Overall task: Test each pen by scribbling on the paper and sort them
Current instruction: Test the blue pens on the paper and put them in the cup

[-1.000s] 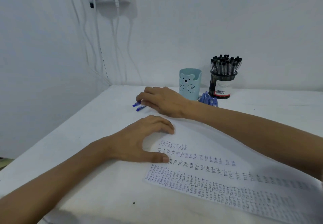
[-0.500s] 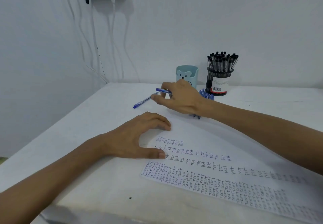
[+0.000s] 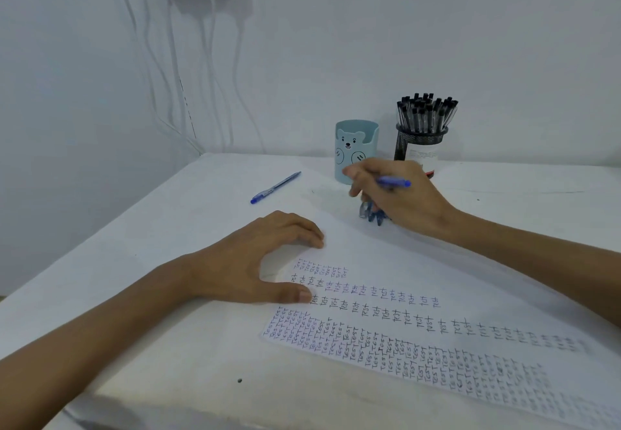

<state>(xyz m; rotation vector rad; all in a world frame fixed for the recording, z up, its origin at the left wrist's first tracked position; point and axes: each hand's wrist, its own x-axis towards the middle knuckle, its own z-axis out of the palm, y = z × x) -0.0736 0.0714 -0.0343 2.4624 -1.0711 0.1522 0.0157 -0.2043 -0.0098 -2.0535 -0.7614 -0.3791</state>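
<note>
A white paper [image 3: 420, 268] covered in rows of handwritten "test" marks lies on the white table [image 3: 168, 234]. My left hand [image 3: 255, 261] rests on the paper's left edge, fingers spread and pressing it flat. My right hand [image 3: 400, 194] grips a blue pen [image 3: 393, 181] above a small pile of blue pens [image 3: 373, 215] that it partly hides. One more blue pen [image 3: 275, 187] lies alone on the table to the left.
A light blue bear cup [image 3: 356, 147] stands at the back of the table. Beside it, a black mesh holder [image 3: 420, 147] is full of several black-capped pens. White cables [image 3: 208, 60] hang down the wall at the back left.
My right hand has drawn back to the right from the far left spot, lifting one blue pen. The other blue pen stays on the table. My left hand has kept still.
</note>
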